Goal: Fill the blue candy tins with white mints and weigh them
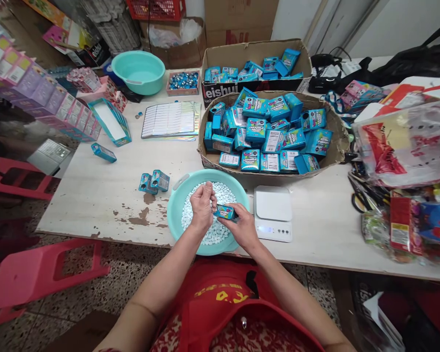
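Observation:
Over a turquoise basin [173, 208] my right hand [244, 226] grips a small blue candy box [225, 211], its printed face turned up. My left hand [202, 208] is closed at the left end of that box, fingers curled in; what they hold, if anything, is hidden. Many small white candies [220, 236] lie in the basin beneath both hands. Two more blue boxes [160, 180] stand together on the table left of the basin. Right of the basin sits a white kitchen scale [273, 204] with its display lit.
Behind the basin, a cut-down carton [220, 168] holds many blue boxes, with another carton [256, 90] beyond it. Sticker sheets [168, 120], a second basin [138, 85] and a tray of blue wrapped pieces [184, 83] are at the back left. Scissors [359, 200] and packets lie right.

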### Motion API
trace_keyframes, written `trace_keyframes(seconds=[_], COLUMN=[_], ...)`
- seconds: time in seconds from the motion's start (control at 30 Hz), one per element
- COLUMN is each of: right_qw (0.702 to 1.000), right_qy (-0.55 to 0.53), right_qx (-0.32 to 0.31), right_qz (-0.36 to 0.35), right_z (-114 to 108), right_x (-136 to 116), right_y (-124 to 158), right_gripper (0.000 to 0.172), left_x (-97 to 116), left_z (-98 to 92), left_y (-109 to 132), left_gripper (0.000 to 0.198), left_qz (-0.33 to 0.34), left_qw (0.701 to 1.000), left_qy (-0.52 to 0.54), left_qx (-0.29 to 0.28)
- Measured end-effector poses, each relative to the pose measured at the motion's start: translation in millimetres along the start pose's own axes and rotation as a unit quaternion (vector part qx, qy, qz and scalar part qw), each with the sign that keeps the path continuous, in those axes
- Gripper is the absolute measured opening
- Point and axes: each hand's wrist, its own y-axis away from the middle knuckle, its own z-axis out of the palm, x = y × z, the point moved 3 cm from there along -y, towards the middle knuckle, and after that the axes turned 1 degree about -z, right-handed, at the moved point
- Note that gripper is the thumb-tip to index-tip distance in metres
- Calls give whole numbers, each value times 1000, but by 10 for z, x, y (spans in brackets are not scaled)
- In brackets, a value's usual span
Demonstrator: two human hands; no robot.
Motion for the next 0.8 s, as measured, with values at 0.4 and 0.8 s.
trace_keyframes(seconds=[0.4, 0.8], right_qw=[992, 982], right_qy=[-109, -171], right_qx=[27, 56], right_qz=[49, 60], right_z=[-44, -603], right_x=[236, 148], right_y=[-31, 31], right_gripper=[35, 35], left_x=[-159, 33], left_z=[-493, -276], left_y=[-251, -531], left_gripper=[41, 31], left_qz=[-20, 145], left_qw=[997, 891], left_qy=[-73, -426], left_qx=[33, -59])
